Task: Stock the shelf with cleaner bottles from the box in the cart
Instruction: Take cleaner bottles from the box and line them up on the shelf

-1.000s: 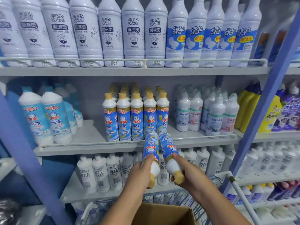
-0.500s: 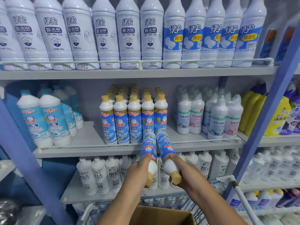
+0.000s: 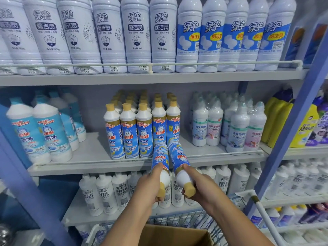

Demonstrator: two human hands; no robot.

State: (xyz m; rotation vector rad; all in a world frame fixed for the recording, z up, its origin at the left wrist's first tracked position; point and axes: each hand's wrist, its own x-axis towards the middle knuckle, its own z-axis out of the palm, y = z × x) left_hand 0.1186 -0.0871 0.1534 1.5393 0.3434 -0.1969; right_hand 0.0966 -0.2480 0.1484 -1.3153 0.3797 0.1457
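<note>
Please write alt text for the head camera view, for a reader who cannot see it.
Left hand and right hand each grip a blue-labelled white cleaner bottle with a yellow cap, base first, towards the grey middle shelf where matching bottles stand in rows. An open brown cardboard box sits below.

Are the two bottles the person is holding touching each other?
Apart. The head view shows a thin strip of shelf between the left hand's bottle and the right hand's bottle along their visible length.

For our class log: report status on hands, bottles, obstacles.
Left hand and right hand each grip a bottle, bases at the middle shelf rail. Front row there already full.
</note>
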